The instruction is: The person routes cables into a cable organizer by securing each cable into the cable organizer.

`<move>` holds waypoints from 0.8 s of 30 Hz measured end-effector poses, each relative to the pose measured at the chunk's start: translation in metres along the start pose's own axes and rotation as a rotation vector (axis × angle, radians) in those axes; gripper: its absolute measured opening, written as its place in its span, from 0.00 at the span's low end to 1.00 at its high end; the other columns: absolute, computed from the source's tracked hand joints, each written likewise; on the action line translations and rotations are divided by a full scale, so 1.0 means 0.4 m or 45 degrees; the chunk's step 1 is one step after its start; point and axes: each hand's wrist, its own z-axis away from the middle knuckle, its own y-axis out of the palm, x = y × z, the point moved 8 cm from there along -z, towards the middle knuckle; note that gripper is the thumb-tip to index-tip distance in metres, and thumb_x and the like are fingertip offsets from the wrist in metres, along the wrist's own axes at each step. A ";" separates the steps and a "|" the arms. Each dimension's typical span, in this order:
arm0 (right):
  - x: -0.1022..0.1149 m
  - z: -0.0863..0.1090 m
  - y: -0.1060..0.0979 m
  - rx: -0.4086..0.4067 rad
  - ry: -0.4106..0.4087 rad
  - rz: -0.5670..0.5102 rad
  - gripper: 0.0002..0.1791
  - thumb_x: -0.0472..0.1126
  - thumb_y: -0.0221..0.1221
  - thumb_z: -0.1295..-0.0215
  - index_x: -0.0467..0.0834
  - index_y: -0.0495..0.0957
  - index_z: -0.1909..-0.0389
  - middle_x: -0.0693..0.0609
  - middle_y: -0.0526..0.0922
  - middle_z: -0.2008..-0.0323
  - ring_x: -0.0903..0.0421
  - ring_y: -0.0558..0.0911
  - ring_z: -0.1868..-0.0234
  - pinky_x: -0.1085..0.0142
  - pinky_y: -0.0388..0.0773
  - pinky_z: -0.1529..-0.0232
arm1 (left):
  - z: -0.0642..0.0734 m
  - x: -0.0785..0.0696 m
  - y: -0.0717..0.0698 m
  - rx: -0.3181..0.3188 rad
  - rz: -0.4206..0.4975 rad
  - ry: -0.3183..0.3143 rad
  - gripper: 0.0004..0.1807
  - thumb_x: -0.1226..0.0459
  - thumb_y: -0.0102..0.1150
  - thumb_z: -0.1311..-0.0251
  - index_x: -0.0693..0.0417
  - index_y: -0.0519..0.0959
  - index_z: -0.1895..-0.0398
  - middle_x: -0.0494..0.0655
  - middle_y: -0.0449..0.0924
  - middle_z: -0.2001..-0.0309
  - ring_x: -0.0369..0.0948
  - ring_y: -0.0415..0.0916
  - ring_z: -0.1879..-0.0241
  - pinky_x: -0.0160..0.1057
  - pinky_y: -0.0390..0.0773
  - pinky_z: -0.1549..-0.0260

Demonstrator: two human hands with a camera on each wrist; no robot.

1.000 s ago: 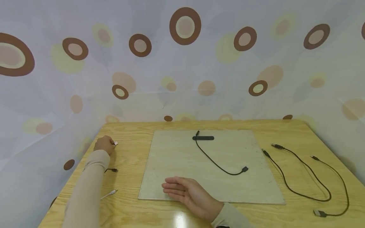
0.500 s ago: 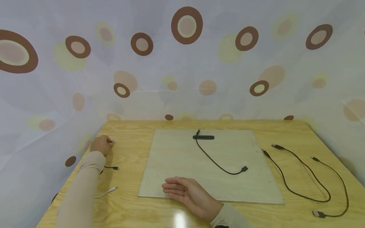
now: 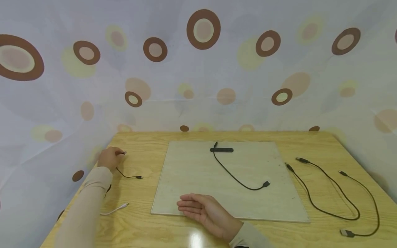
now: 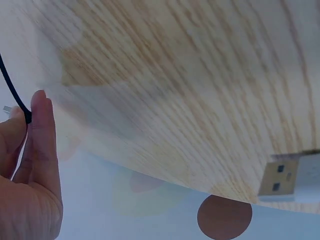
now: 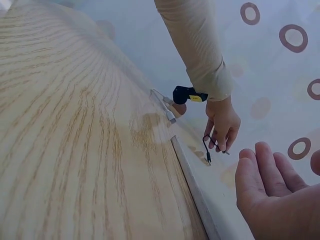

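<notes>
My left hand (image 3: 109, 158) is over the table's far left, pinching a short black USB cable (image 3: 125, 175) near one end between thumb and fingers. The pinched black cable (image 4: 11, 85) curves up from the fingertips in the left wrist view, and a small metal plug tip (image 4: 7, 108) pokes out beside the thumb. Its other plug (image 3: 139, 177) points right. My right hand (image 3: 211, 215) holds nothing, its fingers straight over the front edge of a pale flat board (image 3: 186, 179). Nearer on the left lies a white USB cable (image 3: 115, 209), partly hidden by the left sleeve.
On the board are a black cable (image 3: 229, 174) and a dark slim bar (image 3: 223, 150). To the right of the board lie a looped black cable (image 3: 335, 215) and another black cable (image 3: 373, 203). A patterned curtain (image 3: 198, 75) surrounds the wooden table (image 3: 142, 158).
My left hand has shifted slightly left. The black cable's free plug has moved right and a little farther from me. The right hand stays in place.
</notes>
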 end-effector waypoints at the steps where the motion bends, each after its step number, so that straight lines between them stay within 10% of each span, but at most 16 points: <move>1: -0.001 0.000 0.000 0.000 0.000 -0.002 0.27 0.44 0.45 0.25 0.25 0.64 0.38 0.33 0.73 0.41 0.44 0.74 0.40 0.56 0.68 0.37 | 0.002 -0.005 -0.003 -0.007 0.017 0.005 0.12 0.67 0.55 0.34 0.67 0.81 0.54 0.68 0.80 0.54 0.62 0.76 0.56 0.56 0.77 0.61; 24: -0.014 -0.001 -0.015 0.005 0.012 0.020 0.27 0.44 0.44 0.24 0.25 0.63 0.37 0.34 0.74 0.41 0.44 0.74 0.39 0.56 0.68 0.37 | 0.004 -0.004 0.004 -0.068 0.491 -0.008 0.18 0.64 0.55 0.33 0.68 0.76 0.46 0.67 0.77 0.54 0.49 0.82 0.68 0.33 0.80 0.76</move>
